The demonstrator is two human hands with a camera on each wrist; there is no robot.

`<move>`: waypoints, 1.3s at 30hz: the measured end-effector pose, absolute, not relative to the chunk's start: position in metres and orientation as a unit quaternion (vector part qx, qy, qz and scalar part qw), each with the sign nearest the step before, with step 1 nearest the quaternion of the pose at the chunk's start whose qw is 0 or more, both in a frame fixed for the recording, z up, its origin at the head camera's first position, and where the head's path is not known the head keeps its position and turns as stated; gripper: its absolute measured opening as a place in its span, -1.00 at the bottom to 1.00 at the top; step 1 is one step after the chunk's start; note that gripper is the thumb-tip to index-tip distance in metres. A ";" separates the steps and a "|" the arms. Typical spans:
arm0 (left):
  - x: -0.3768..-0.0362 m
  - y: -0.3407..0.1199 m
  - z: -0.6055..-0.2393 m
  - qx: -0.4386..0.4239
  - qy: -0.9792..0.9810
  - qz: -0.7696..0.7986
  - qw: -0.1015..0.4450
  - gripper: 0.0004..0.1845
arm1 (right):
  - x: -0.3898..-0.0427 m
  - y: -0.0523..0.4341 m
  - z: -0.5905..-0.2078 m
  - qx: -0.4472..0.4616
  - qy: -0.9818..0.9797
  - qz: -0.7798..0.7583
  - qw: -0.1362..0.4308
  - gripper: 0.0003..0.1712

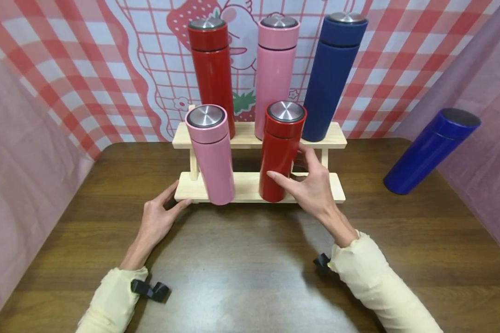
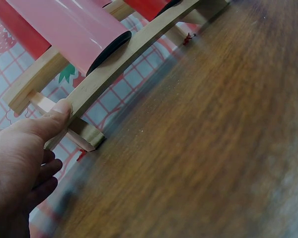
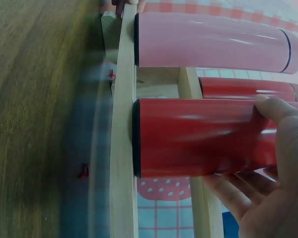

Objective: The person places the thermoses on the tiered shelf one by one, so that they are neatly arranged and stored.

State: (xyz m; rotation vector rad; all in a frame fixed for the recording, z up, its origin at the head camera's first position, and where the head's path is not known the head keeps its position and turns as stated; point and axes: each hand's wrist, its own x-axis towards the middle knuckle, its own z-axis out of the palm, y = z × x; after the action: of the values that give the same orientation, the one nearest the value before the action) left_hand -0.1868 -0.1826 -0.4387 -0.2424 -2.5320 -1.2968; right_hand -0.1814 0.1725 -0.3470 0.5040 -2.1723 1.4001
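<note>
My right hand grips a red thermos bottle, thumb at its front and fingers round its far side. The bottle stands upright on the lower board of a two-tier wooden rack; its base meets the board in the right wrist view. At the rack's left end, my left hand pinches the lower board, its thumb on the front edge. A pink thermos bottle stands on the same board, left of the red one.
On the upper board stand another red bottle, another pink bottle and a dark blue bottle. A brighter blue bottle stands on the wooden table at the right. A checked cloth hangs behind.
</note>
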 end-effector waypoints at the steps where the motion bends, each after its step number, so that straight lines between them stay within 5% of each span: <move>1: -0.187 -0.183 -0.439 -0.084 -0.878 -0.449 0.143 -0.31 | -0.181 0.172 -0.347 0.184 -0.799 0.516 0.249 -0.22; 25: -0.185 -0.182 -0.438 -0.084 -0.877 -0.451 0.141 -0.33 | -0.169 0.187 -0.348 0.158 -0.823 0.516 0.177 -0.16; 39: -0.185 -0.183 -0.438 -0.086 -0.878 -0.450 0.140 -0.32 | -0.154 0.221 -0.361 0.139 -0.835 0.494 0.198 -0.17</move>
State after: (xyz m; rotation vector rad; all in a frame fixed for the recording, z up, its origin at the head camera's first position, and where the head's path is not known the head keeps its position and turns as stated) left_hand -0.1845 -0.1826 -0.4375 -0.2494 -2.5354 -1.3008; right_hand -0.1536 0.2206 -0.3607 0.3886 -2.3369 1.3835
